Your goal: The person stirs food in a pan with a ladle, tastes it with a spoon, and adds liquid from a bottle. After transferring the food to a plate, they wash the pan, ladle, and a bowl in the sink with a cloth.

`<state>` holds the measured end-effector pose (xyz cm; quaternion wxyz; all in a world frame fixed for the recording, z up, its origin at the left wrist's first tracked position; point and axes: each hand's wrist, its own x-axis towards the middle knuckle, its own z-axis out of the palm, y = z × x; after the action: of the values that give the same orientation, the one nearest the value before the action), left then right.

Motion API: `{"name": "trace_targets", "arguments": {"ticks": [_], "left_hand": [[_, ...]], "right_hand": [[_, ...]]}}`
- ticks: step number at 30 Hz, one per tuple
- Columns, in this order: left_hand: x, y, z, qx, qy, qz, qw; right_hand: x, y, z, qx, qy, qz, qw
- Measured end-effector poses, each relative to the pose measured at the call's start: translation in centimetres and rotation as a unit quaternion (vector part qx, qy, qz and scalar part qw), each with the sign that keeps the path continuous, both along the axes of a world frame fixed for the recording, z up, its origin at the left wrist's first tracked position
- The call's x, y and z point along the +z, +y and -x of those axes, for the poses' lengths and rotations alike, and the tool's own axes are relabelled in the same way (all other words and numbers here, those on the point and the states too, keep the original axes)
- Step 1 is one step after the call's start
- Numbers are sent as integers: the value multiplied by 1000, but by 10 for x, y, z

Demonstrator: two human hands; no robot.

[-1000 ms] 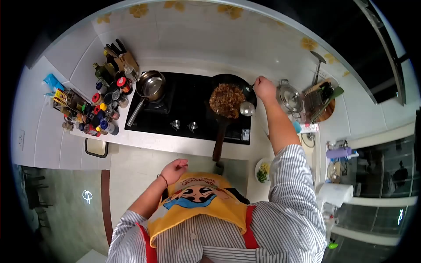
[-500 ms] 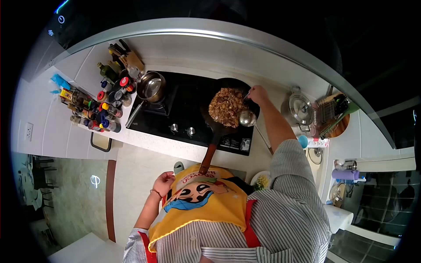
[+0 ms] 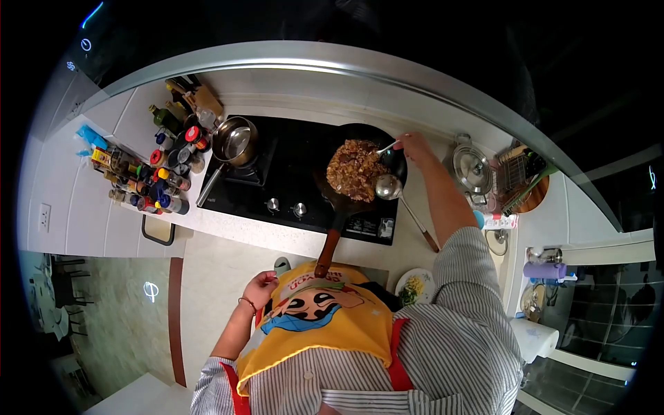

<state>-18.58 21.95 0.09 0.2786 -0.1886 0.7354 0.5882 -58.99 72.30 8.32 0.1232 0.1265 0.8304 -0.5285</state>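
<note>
My right hand (image 3: 413,146) is closed around the handle of a small spoon (image 3: 389,146), whose tip reaches over the far right part of the wok (image 3: 395,160). Browned, chopped food (image 3: 353,169) fills the wok's middle. Resting at the wok's right rim is a metal ladle (image 3: 389,187), its long handle slanting down over the counter, with no hand on it. The wok's wooden handle (image 3: 328,252) points at my yellow apron (image 3: 311,332). Beside the apron, away from the stove, my left hand (image 3: 260,287) hangs with curled fingers; whether they hold anything is hidden.
A steel saucepan (image 3: 236,142) sits on the left burner of the black hob (image 3: 290,180). Bottles and jars (image 3: 166,180) crowd the left counter. At the right stands a lidded pot (image 3: 472,169). A plate (image 3: 427,278) of chopped yellow and green food lies near my right elbow.
My right hand has shifted slightly to the right and up with the spoon, which shows more clearly now. My view has tilted a little; my left hand and the ladle stay about where they were.
</note>
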Motion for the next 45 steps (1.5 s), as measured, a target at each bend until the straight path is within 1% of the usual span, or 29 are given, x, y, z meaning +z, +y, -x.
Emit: {"name": "trace_targets", "arguments": {"ticks": [5, 7, 11, 13, 14, 16, 17, 19, 20, 22, 23, 25, 26, 27, 28, 29, 30, 32, 33, 34, 35, 36, 37, 38, 40, 41, 42, 44, 45], "left_hand": [[-3, -3, -1, -15, 1, 2, 1000], [-2, -4, 0, -12, 6, 7, 1000], [8, -5, 2, 10, -2, -9, 1000], [6, -7, 1, 5, -7, -4, 1000], [5, -8, 2, 6, -7, -4, 1000], [4, -9, 0, -6, -15, 14, 1000], [3, -11, -1, -6, -14, 14, 1000], [-3, -14, 1, -15, -31, 11, 999], [-9, -18, 1, -15, -28, 12, 999], [-29, -29, -1, -42, -41, 50, 997], [-41, -37, -5, -69, -34, 79, 994], [-88, -64, -17, -95, -57, 93, 989], [-104, -77, -24, -119, -82, 104, 984], [-109, -88, -28, -171, -97, 163, 967], [-114, -96, -31, -201, -115, 198, 953], [-118, -106, -35, -216, -133, 208, 945], [-139, -126, -45, -231, -151, 218, 936], [-189, -168, -66, -295, -151, 278, 902], [-232, -197, -76, -422, -91, 297, 851], [-211, -191, -61, -597, -80, 309, 736], [-185, -186, -58, -601, -80, 318, 729], [-176, -186, -53, -604, -80, 327, 722], [-172, -185, -49, -559, -138, 334, 746], [-166, -186, -49, -564, -138, 338, 740], [-139, -187, -48, -441, -58, 311, 840], [-188, -201, -48, -389, -119, 322, 855], [-186, -204, -43, -393, -119, 326, 852], [-182, -192, -28, -276, -130, 260, 916], [-176, -184, -21, -235, -139, 246, 930]], "right_hand": [[17, -1, -5, 5, 11, -10, 1000], [38, -10, -14, -17, 10, 26, 999], [57, -19, -32, -6, 22, 13, 1000], [75, -23, -46, -66, 15, 111, 992], [85, -26, -56, -65, 15, 110, 992], [114, -36, -80, -60, 36, 164, 984], [127, -39, -91, -61, 37, 165, 984], [152, -46, -111, -68, 73, 220, 970], [162, -52, -122, -68, 76, 221, 970], [181, -62, -144, -117, 109, 324, 932], [191, -64, -155, -119, 112, 327, 931], [210, -66, -177, -63, 152, 392, 905], [220, -67, -188, -70, 154, 394, 903], [229, -68, -197, -49, 172, 421, 889], [239, -69, -206, -28, 191, 447, 874], [249, -73, -217, -34, 197, 447, 872], [258, -79, -229, -8, 267, 415, 870], [278, -83, -249, 11, 341, 377, 861], [290, -84, -258, 37, 318, 436, 841], [301, -85, -268, 63, 293, 492, 817], [311, -87, -278, 56, 299, 492, 816], [322, -90, -288, 67, 309, 461, 829], [330, -93, -297, 78, 316, 431, 841], [336, -96, -305, 69, 319, 433, 840], [343, -98, -317, 66, 314, 429, 845], [346, -98, -321, 65, 312, 430, 845], [348, -99, -326, 63, 310, 431, 845], [350, -98, -330, 68, 310, 420, 850], [351, -98, -332, 69, 310, 415, 852]]}}
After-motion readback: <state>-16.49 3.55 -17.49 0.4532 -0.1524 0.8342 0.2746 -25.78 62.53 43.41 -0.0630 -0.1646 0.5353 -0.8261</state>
